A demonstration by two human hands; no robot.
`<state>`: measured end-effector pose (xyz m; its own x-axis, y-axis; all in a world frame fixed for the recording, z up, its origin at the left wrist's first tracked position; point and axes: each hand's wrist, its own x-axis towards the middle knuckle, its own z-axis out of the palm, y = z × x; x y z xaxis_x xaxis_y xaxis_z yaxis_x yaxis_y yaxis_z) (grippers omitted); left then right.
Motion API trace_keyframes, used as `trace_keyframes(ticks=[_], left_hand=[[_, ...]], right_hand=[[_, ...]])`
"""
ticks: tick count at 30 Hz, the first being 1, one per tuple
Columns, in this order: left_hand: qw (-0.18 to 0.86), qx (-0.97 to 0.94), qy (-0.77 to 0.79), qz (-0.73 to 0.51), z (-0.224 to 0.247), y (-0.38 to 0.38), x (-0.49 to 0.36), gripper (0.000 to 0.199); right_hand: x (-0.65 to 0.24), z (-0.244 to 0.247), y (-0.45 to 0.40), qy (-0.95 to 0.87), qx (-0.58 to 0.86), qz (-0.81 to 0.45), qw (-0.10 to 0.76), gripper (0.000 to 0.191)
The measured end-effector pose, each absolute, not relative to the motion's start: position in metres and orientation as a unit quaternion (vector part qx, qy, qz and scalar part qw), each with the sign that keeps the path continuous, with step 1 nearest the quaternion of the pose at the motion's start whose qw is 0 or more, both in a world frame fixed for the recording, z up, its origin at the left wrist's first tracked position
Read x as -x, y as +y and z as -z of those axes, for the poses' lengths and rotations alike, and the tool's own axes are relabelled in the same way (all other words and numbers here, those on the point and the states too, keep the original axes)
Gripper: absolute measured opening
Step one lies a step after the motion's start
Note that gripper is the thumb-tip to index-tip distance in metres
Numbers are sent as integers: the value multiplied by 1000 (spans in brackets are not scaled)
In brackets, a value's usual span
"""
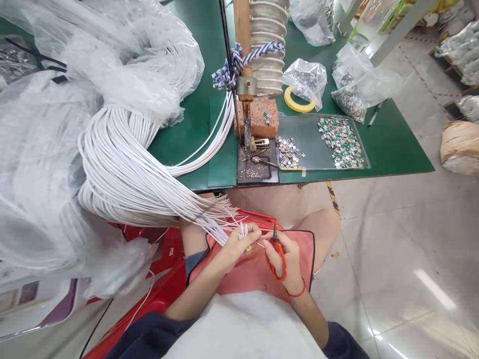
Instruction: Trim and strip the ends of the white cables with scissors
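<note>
fingers (252, 231) of the left hand (235, 248) clenched on the ends of a white cable bundle (149, 194), long axis running from far left into that hand. right hand (286, 257) grips orange-handled scissors (276, 262), tips just right of the ends.

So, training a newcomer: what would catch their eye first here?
The huge bundle of white cables comes first, sweeping off the green workbench toward the lap. Next, the red-handled scissors in the right hand, beside the left hand at the cable ends. Farther off, a clear tray of small metal clips sits on the bench.
</note>
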<state>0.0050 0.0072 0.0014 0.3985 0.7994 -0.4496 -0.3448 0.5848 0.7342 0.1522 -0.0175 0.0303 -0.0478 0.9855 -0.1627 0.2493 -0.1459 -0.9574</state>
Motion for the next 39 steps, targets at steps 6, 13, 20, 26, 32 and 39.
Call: trace_keyframes(ticks=[6,13,20,26,32,39], left_hand=[[758,-463,373,-267,-7,5,-10,20],[722,-549,365,-209,-12,6,-6,32],[704,-589,351,-185,-9,2,-6,27],[689,-608,368,-140,-8,1,-3,34],[688,-575,406,-180,-14,4,0,31],[686,-519,449,-243,-12,4,-3,32]], right_hand=[[-165,-33,-15,-604,526,-485,351,16],[-172,-34,-16,-613,493,-501,360,18],[-171,-32,-17,-597,513,-497,365,14],[-173,-38,-15,-607,498,-513,346,11],[-178,-30,-13,-604,536,-479,344,15],[-179,-22,-14,-565,569,-482,352,19]])
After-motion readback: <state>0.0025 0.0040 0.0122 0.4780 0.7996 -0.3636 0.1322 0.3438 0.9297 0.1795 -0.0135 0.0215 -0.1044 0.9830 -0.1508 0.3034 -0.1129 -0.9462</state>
